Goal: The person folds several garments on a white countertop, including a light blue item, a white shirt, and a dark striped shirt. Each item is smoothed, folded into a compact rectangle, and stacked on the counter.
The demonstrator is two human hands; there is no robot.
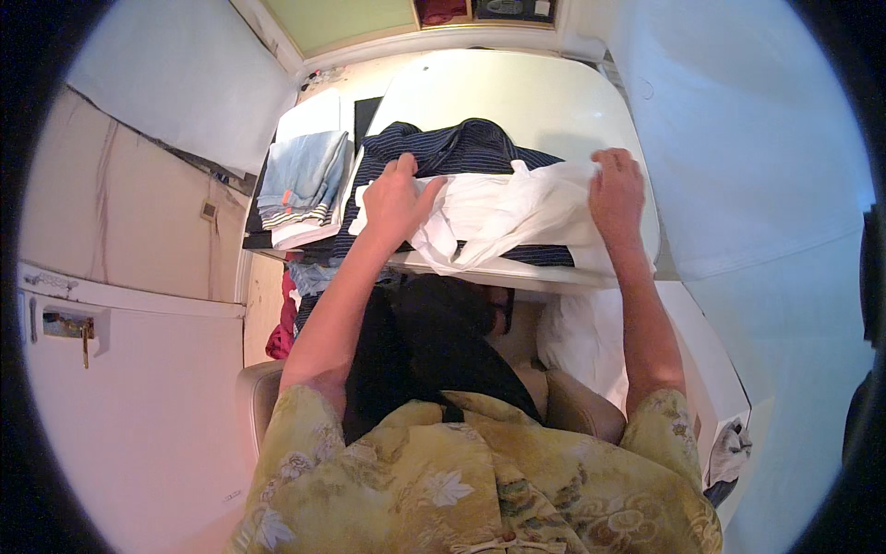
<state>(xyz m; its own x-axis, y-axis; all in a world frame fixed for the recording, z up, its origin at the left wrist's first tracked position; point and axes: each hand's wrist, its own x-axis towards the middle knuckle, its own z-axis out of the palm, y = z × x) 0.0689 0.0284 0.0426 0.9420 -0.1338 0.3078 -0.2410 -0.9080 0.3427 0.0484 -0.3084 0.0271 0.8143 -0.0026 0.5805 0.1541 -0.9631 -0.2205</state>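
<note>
A white cloth garment (pixel 491 201) lies spread across a dark blue pinstriped garment (pixel 457 145) on a white table (pixel 512 90). At the white garment's left part is my left hand (pixel 400 197), thumb and fingers apart; whether it pinches the fabric cannot be told. My right hand (pixel 618 190) is at its right end with the fingers curled down, and its grip on the cloth is not clear. Loose folds of the white fabric hang over the table's near edge between my hands.
Folded light-blue denim (pixel 304 170) lies on other folded clothes left of the table. A white door (pixel 138 401) with a handle stands at lower left. White fabric (pixel 581 339) hangs below the table, and a grey cloth (pixel 728 450) is at lower right.
</note>
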